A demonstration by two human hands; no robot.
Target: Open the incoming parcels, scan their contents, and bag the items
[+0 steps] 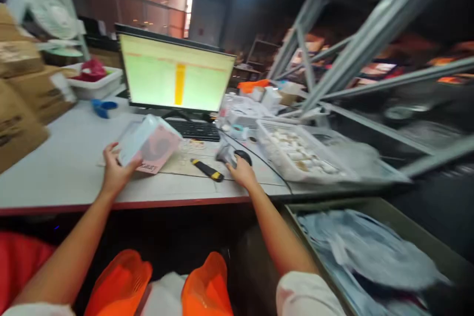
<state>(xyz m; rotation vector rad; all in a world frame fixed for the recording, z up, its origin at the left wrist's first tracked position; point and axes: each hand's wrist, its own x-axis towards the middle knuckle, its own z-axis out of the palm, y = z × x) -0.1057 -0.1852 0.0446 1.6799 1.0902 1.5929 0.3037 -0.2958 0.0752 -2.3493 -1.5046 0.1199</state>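
Observation:
My left hand point(118, 170) grips a pink and pale-blue box point(153, 145) by its near left side, tilted above the desk. A dark round picture and lettering are printed on its pink face. Over to the right, my right hand point(242, 170) is closed on a grey handheld device that looks like a barcode scanner point(223, 153); motion blurs it. Just beyond those fingers sits a black mouse point(243, 157). Between the hands a black and yellow utility knife point(207, 170) lies on the desk.
Behind the box stand a keyboard point(196, 130) and a lit monitor point(174, 74). Cardboard boxes point(22, 89) stack up at left. On the right are a white tray of small items point(299, 153), metal beams point(355, 34) and, lower, a bin of plastic bags point(370, 252). A cable point(264, 162) crosses the desk.

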